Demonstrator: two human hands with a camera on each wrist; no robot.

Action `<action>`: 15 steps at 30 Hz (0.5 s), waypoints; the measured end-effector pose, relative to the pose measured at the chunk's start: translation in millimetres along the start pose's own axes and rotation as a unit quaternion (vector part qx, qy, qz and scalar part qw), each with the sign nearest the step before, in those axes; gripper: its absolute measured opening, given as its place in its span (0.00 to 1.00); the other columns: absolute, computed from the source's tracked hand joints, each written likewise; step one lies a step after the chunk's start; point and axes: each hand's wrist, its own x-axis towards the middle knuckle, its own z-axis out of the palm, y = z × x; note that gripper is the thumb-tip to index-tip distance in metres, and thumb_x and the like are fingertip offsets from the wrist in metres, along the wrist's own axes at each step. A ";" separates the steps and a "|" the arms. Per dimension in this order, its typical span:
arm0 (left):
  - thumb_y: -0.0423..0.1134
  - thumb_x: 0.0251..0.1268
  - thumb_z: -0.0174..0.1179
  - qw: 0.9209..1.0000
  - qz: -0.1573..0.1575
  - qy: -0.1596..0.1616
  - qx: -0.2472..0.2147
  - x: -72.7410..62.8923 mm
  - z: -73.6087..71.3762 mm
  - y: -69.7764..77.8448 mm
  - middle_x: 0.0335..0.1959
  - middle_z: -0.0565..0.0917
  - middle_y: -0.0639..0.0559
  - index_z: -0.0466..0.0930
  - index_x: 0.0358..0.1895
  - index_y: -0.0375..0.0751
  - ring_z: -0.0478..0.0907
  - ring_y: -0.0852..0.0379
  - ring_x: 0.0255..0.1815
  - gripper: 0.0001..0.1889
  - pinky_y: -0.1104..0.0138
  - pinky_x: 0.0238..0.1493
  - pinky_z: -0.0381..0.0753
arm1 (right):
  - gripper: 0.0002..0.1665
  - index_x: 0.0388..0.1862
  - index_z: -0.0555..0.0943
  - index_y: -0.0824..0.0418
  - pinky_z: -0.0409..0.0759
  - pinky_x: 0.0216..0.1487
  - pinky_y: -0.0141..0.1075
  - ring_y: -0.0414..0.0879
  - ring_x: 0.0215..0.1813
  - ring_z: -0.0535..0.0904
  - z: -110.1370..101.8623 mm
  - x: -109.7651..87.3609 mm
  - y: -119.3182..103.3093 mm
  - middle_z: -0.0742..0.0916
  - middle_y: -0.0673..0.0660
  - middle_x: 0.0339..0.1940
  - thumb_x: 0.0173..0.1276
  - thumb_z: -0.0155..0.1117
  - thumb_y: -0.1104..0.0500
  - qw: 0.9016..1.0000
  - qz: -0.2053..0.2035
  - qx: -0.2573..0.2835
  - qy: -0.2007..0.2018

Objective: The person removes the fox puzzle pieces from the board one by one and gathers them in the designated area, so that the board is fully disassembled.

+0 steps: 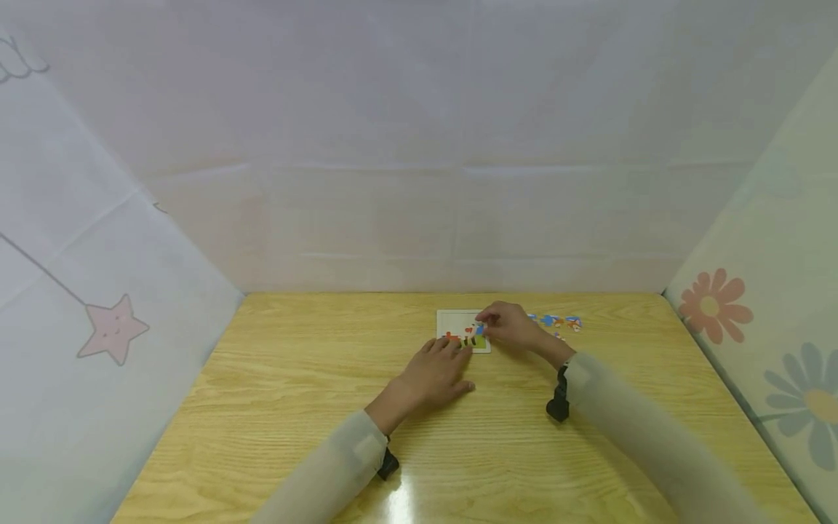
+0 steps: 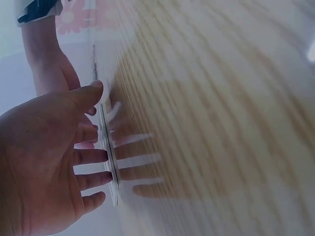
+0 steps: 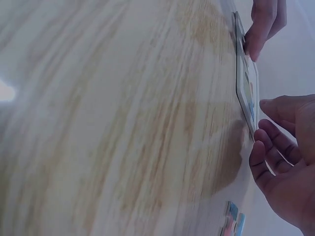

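Observation:
A small white-framed picture puzzle board [image 1: 452,313] lies flat near the table's back, with red, blue and green parts showing. My left hand [image 1: 437,371] reaches over its front left edge. Its fingers are spread and fairly straight, and in the left wrist view the fingertips [image 2: 101,156] touch the board [image 2: 114,184]. At the board's right side is my right hand [image 1: 513,326], its fingers bent and thumb close to a blue part [image 1: 481,330]. In the right wrist view, the right thumb and fingers [image 3: 275,105] meet the board's edge; whether a piece is between them is hidden.
Several loose colourful puzzle pieces [image 1: 556,321] lie right of the board, behind my right wrist. The wooden table [image 1: 294,393] is bounded by a pale cloth behind and printed cloths at both sides. Dark straps with cameras [image 1: 559,404] sit on both wrists.

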 end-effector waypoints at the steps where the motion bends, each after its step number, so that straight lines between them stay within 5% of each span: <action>1: 0.67 0.81 0.48 1.000 0.001 0.002 0.001 0.6 0.6 -0.1 0.82 0.65 0.47 0.58 0.85 0.47 0.60 0.44 0.83 0.41 0.49 0.83 0.60 | 0.17 0.57 0.85 0.72 0.85 0.55 0.52 0.56 0.49 0.84 0.8 1.0 0.9 0.87 0.65 0.50 0.71 0.72 0.69 1.000 0.001 -0.003 -0.001; 15: 0.67 0.82 0.47 1.000 -0.015 0.023 0.005 6.7 6.1 4.2 0.81 0.66 0.44 0.62 0.84 0.48 0.62 0.42 0.82 0.38 0.45 0.82 0.60 | 0.17 0.58 0.87 0.67 0.80 0.44 0.38 0.45 0.43 0.79 7.7 11.2 2.7 0.87 0.61 0.51 0.71 0.72 0.69 0.998 0.022 -0.048 -0.031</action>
